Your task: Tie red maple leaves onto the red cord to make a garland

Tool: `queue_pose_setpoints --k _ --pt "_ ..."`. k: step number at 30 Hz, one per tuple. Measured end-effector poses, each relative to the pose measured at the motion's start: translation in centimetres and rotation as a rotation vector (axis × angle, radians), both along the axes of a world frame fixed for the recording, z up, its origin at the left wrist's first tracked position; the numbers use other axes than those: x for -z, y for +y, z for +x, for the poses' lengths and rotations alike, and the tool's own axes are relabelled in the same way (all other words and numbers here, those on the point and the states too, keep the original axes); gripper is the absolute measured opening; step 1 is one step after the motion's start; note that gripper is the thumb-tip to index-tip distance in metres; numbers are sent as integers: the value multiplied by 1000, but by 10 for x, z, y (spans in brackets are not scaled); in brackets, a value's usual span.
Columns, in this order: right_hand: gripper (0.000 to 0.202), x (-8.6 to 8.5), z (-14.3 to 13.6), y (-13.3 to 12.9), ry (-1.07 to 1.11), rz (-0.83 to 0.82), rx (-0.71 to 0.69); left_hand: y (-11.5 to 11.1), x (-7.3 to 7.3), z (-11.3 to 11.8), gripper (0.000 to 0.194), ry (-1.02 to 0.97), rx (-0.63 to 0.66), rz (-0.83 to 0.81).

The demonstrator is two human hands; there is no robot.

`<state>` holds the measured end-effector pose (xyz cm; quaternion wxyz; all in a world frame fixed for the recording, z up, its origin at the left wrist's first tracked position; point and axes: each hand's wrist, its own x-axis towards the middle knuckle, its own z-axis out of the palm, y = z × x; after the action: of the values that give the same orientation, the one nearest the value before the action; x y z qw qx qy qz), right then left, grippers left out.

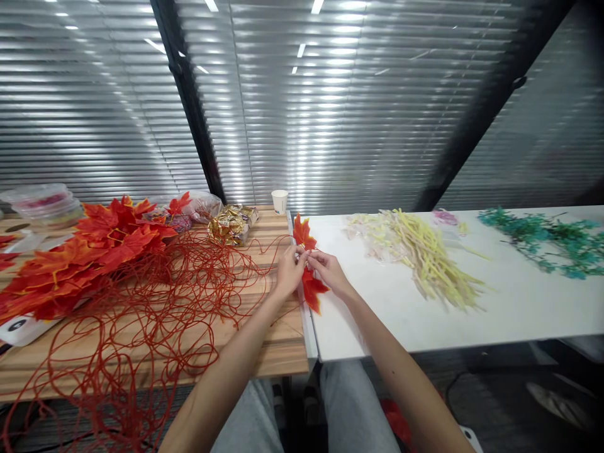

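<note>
My left hand (290, 269) and my right hand (328, 269) meet over the seam between the wooden table and the white table. Their fingers are pinched together around something too small to make out. One red-orange maple leaf (304, 233) shows just above the fingers, and another red leaf (313, 290) hangs below them. A thin red cord (257, 245) runs from the left toward my fingers. It joins a large loose tangle of red cord (160, 296) on the wooden table, beside a pile of red-orange leaves (104, 242).
A paper cup (280, 201) and gold-wrapped packets (233, 224) stand at the back. Plastic containers (47, 204) sit far left. On the white table (358, 302) lie yellow strips (425, 251) and green sprigs (552, 239). Cord hangs over the wooden table's front edge.
</note>
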<state>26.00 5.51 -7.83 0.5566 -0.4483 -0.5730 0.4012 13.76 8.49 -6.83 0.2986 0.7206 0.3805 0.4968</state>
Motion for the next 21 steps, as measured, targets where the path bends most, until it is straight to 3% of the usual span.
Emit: queue_pose_setpoints --k 21 --pt "24 0 0 0 -11 11 4 0 1 -1 14 23 7 3"
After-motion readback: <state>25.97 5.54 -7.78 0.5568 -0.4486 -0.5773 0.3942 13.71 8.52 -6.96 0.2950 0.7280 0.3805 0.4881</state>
